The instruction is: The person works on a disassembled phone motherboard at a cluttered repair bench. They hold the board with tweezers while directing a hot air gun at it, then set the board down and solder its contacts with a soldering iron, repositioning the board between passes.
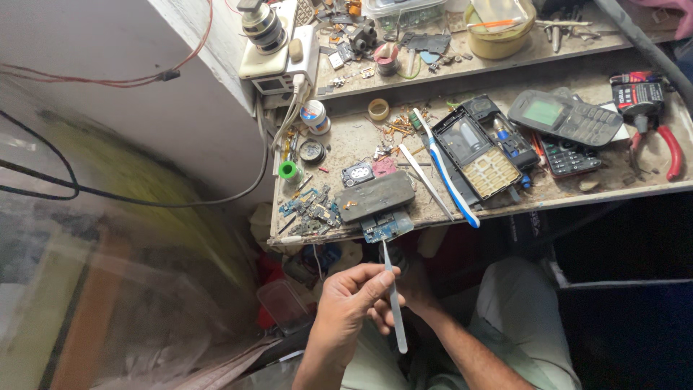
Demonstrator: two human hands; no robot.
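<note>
Below the bench edge, the left hand [351,297] pinches a pair of metal tweezers [393,300] between thumb and fingers, closed snugly on the shank; the tips point up, just short of a small blue circuit board [388,227] that overhangs the bench under a dark grey block [375,195]. The right hand [409,289] sits behind those fingers, mostly hidden, so its grip cannot be told. Beyond the fingertips lie an opened phone frame [476,153], a toothbrush [447,173] and loose parts: disassembly looks done, the board work hardly begun.
</note>
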